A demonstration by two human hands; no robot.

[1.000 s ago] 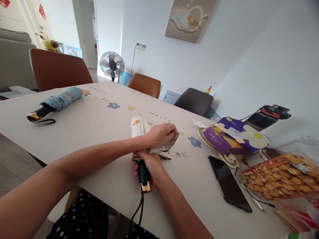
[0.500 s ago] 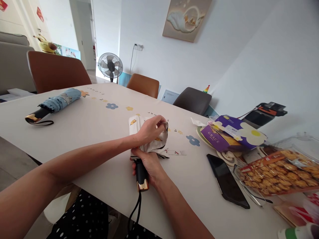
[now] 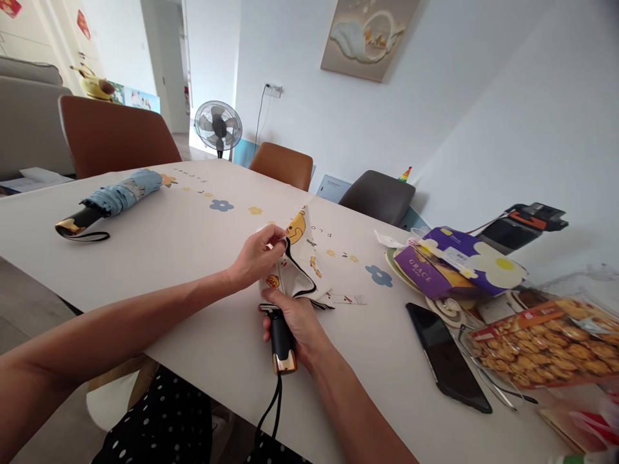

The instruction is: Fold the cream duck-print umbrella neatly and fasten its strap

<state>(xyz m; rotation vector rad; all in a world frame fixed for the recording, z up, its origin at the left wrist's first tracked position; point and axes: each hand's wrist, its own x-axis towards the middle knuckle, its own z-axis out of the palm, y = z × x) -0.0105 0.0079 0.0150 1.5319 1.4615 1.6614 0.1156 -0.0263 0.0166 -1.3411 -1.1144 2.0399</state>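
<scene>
A white folding umbrella (image 3: 296, 274) with yellow cartoon prints and black-edged cloth lies over the front part of the table. Its black handle (image 3: 282, 338) has a gold end and a black cord loop hanging past the table edge. My right hand (image 3: 297, 317) is wrapped round the umbrella where cloth meets handle, thumb on top. With pinched fingers, my left hand (image 3: 261, 254) holds a fold of the canopy, left of the umbrella's middle. One loose panel stands up beyond the fingers. Part of the cloth under both hands is hidden.
A blue folded umbrella (image 3: 123, 193) lies at the table's left. On the right are a black phone (image 3: 447, 357), glasses (image 3: 500, 380), a purple box (image 3: 445, 261) and a cookie package (image 3: 546, 348). Chairs (image 3: 281, 164) and a fan (image 3: 218, 125) stand beyond the table (image 3: 193, 270).
My left hand has moved from the umbrella's right side across to its left, drawing canopy cloth along. A panel with a yellow print now shows. My right hand keeps its hold.
</scene>
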